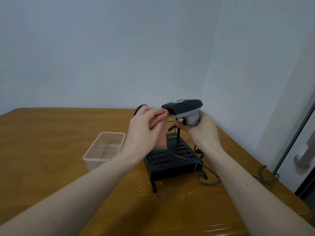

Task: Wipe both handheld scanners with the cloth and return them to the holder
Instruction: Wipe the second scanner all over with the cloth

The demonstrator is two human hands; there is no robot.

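I've got the right hand wrapped round the grip of the scanner, held up above the black holder on the desk. My left hand bunches the pink cloth and presses it into the scanner's nose. A clear plastic tub sits left of the holder; a grey cable trails over it.
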